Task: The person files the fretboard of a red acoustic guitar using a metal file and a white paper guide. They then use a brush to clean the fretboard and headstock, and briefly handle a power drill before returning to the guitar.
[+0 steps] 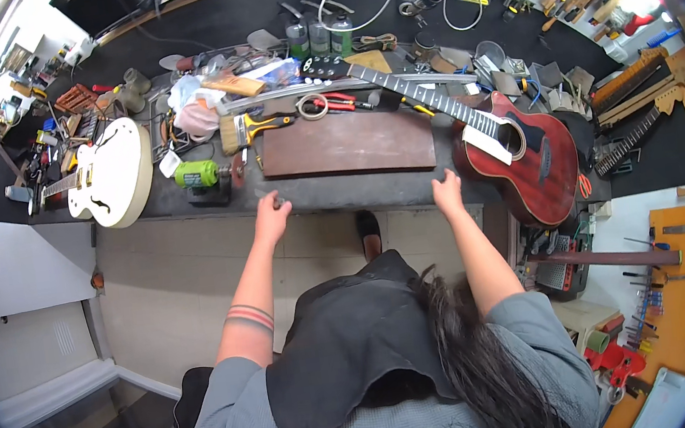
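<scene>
My left hand (273, 211) is closed at the front edge of the black workbench (340, 194), below the left end of a flat brown board (347, 147). A small dark shape shows by its fingertips, too small to name. Below the board's right end, my right hand (447, 192) is also closed, its fingers curled; whether anything is in them is hidden. Neither hand touches the board. A red-brown acoustic guitar (545, 156) lies right of my right hand, its neck slanting up left. Near my left hand stands a small green-bodied bench motor (197, 174).
A cream hollow-body guitar (117, 177) lies at the left. Behind the board are a wide paintbrush (242, 130), a tape roll (312, 107), red-handled pliers (346, 100) and several bottles (319, 39). Guitar necks (631, 141) and hanging tools line the right.
</scene>
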Demonstrator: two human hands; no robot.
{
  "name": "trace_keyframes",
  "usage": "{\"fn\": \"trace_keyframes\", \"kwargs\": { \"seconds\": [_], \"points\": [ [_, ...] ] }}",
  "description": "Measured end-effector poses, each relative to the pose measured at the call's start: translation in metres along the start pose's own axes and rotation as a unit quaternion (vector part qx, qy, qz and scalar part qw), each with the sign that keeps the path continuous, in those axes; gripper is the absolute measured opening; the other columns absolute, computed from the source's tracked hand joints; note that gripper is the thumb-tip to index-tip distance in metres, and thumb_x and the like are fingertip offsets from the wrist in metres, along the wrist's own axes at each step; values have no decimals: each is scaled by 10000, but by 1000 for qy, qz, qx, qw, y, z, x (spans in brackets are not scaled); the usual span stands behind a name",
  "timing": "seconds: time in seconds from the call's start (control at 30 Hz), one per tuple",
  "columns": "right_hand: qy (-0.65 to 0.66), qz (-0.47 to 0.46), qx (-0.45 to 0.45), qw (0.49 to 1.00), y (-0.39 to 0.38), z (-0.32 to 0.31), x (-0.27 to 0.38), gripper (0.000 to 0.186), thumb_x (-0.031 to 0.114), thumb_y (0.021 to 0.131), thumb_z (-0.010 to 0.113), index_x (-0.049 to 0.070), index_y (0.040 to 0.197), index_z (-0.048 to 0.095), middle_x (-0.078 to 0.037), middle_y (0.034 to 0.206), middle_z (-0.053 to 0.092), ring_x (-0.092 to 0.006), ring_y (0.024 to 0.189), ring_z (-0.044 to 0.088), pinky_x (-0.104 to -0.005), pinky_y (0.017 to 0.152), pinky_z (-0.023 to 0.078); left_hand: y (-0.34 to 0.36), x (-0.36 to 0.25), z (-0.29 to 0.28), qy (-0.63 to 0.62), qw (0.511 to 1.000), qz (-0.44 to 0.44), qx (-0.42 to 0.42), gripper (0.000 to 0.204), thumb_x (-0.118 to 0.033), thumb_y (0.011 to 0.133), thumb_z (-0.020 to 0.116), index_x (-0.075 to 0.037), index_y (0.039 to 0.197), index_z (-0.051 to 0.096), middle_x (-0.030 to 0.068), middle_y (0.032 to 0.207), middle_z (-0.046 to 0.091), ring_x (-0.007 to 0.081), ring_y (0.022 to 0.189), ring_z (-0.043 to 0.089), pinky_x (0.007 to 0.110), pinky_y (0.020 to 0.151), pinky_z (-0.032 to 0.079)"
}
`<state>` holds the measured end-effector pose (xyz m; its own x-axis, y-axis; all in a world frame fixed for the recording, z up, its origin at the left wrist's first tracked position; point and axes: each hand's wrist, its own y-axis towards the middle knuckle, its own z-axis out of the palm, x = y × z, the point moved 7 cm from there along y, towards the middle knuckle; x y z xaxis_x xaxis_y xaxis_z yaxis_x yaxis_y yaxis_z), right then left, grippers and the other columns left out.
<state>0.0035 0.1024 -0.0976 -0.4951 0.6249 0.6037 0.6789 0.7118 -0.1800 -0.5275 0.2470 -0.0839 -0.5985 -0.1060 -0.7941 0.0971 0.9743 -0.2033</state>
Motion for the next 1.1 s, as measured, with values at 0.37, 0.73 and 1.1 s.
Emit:
{"fn": "trace_keyframes", "kwargs": {
  "seconds": [0.37, 0.73, 1.1],
  "points": [
    [0, 159, 98, 982, 63, 17, 66, 845, 517, 994, 737, -115, 1535, 590, -451, 1602, 476, -593, 1552, 415, -586, 1332, 319, 101, -44, 19, 174, 949, -230, -127, 969, -563, 946, 803, 31, 1650, 502, 392, 1590, 535, 546, 1552, 447, 559, 1319, 357],
    [139, 246, 227, 932, 49, 30, 26, 901, 588, 1068, 672, -144, 1557, 480, -396, 1403, 652, -462, 1208, 719, -555, 1022, 600, 113, -77, -1, 247, 912, -288, -155, 931, -568, 883, 773, 33, 1566, 574, 353, 1621, 498, 503, 1589, 373, 574, 1307, 361],
    [443, 323, 350, 760, -51, -21, -1, 835, 536, 1129, 663, -70, 1621, 367, -251, 1078, 787, -205, 698, 708, -329, 586, 581, 122, -153, -30, 372, 912, -164, -54, 722, -552, 905, 781, 39, 1319, 775, 317, 1342, 719, 486, 1303, 671, 578, 1166, 524]
  ]
}}
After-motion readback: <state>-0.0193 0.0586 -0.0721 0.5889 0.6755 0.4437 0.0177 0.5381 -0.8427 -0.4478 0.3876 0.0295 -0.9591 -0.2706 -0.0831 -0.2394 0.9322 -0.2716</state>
